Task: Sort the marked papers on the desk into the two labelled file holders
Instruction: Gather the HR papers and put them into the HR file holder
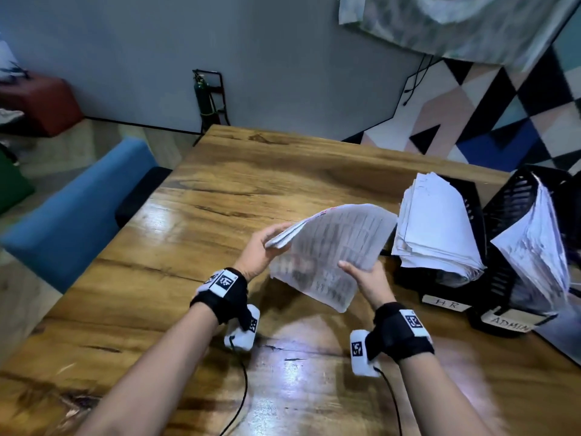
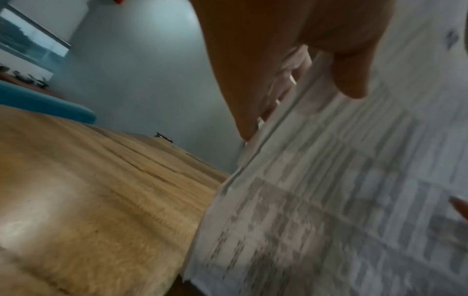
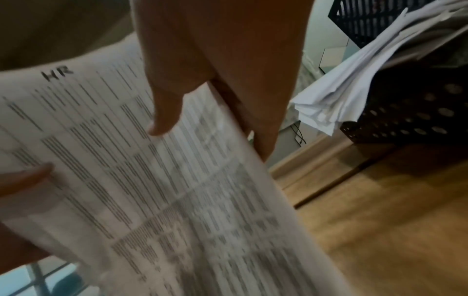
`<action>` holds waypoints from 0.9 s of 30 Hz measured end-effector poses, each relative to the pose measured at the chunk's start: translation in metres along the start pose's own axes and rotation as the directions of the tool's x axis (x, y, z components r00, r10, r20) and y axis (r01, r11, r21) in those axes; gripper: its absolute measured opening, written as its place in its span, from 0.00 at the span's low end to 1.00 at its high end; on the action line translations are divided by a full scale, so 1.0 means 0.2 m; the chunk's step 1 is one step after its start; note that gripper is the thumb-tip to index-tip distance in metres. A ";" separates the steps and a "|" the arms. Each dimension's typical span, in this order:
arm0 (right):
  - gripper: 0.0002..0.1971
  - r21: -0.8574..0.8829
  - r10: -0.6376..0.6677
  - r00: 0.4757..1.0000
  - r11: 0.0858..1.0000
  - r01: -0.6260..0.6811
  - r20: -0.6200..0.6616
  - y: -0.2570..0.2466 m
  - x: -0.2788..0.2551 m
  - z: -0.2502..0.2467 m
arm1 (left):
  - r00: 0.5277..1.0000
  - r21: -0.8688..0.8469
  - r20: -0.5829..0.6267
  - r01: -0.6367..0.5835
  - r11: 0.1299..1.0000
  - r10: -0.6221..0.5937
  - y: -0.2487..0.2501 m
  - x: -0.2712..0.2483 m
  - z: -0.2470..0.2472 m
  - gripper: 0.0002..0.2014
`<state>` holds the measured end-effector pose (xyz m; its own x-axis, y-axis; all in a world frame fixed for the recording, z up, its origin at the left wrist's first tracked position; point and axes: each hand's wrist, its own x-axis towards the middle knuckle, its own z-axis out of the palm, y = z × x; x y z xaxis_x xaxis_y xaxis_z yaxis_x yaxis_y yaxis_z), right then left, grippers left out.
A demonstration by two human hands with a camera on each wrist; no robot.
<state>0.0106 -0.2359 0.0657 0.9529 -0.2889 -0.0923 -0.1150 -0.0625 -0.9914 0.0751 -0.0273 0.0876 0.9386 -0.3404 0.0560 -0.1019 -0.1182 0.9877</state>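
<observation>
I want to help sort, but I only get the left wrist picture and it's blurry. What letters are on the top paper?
Observer: The right wrist view shows HR handwritten on the top sheet, which the right hand pinches while the left hand grips the stack.
Operator: Where's its box?
Observer: The head view shows the HR holder standing left of the ADMIN holder.
Operator: Is it empty?
Observer: No, a thick pile of white papers leans in it.

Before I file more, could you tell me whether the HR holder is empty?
Not empty: the HR holder already carries a thick stack of white papers leaning out over its front.
</observation>
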 end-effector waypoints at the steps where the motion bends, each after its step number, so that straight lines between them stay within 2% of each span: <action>1: 0.11 -0.026 0.024 1.000 0.999 -0.024 0.000 0.02 0.00 0.00 | 1.000 0.043 0.004 0.007 0.999 -0.007 -0.02 0.02 0.02 0.10; 2: 0.12 -0.067 0.040 0.999 0.997 -0.041 -0.011 0.02 0.00 0.00 | 1.000 0.048 -0.013 0.021 0.999 -0.020 -0.03 0.03 0.03 0.04; 4: 0.12 -0.169 0.034 0.998 0.985 -0.042 -0.049 -0.01 0.02 -0.04 | 0.998 -0.028 -0.064 0.024 0.999 -0.026 -0.03 0.08 0.07 0.05; 6: 0.05 -0.276 -0.058 0.993 0.961 0.026 -0.107 -0.09 0.03 -0.14 | 0.994 -0.028 -0.112 -0.013 1.000 0.010 0.00 0.16 0.12 0.07; 8: 0.06 -0.338 -0.183 0.962 0.935 0.107 -0.204 -0.20 0.04 -0.30 | 0.986 0.024 -0.153 -0.063 0.998 0.066 0.02 0.24 0.20 0.08; 9: 0.08 -0.381 -0.251 0.930 0.914 0.137 -0.268 -0.26 0.04 -0.38 | 0.984 0.038 -0.165 -0.060 0.997 0.066 0.01 0.28 0.25 0.09; 11: 0.12 -0.439 -0.361 0.837 0.883 0.165 -0.411 -0.39 0.03 -0.55 | 0.990 0.062 -0.139 0.018 0.998 -0.010 0.01 0.33 0.38 0.14; 13: 0.09 -0.486 -0.407 0.714 0.868 0.107 -0.570 -0.50 0.04 -0.73 | 0.990 0.079 -0.029 0.141 0.987 -0.139 0.00 0.37 0.55 0.22; 15: 0.12 -0.517 -0.439 0.582 0.855 0.036 -0.685 -0.58 0.06 -0.88 | 0.958 0.113 0.082 0.266 0.957 -0.276 -0.03 0.41 0.71 0.34; 16: 0.14 -0.530 -0.455 0.536 0.848 0.017 -0.711 -0.62 0.07 -0.95 | 0.935 0.112 0.117 0.322 0.940 -0.334 -0.05 0.43 0.81 0.39; 18: 0.17 -0.550 -0.475 0.485 0.835 -0.015 -0.734 -0.66 0.09 -1.05 | 0.900 0.067 0.137 0.408 0.911 -0.413 -0.07 0.47 1.00 0.47; 21: 0.23 -0.581 -0.519 0.478 0.813 0.023 -0.708 -0.67 0.13 -1.14 | 0.871 -0.046 0.080 0.489 0.871 -0.485 -0.09 0.52 1.23 0.54; 24: 0.25 -0.586 -0.536 0.520 0.806 0.082 -0.665 -0.64 0.18 -1.19 | 0.803 -0.328 0.049 0.575 0.750 -0.594 -0.13 0.60 1.37 0.58; 26: 0.27 -0.582 -0.538 0.541 0.806 0.107 -0.647 -0.62 0.21 -1.23 | 0.761 -0.474 0.119 0.608 0.637 -0.638 -0.14 0.63 1.46 0.48; 27: 0.28 -0.586 -0.543 0.550 0.802 0.116 -0.635 -0.61 0.22 -1.21 | 0.774 -0.506 0.128 0.589 0.630 -0.620 -0.13 0.62 1.45 0.39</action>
<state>-0.0020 -0.4714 0.2058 0.4085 -0.7315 0.5459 -0.1464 -0.6429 -0.7518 0.0984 -0.3374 0.0265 0.7470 -0.3099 -0.5882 0.6556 0.1965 0.7291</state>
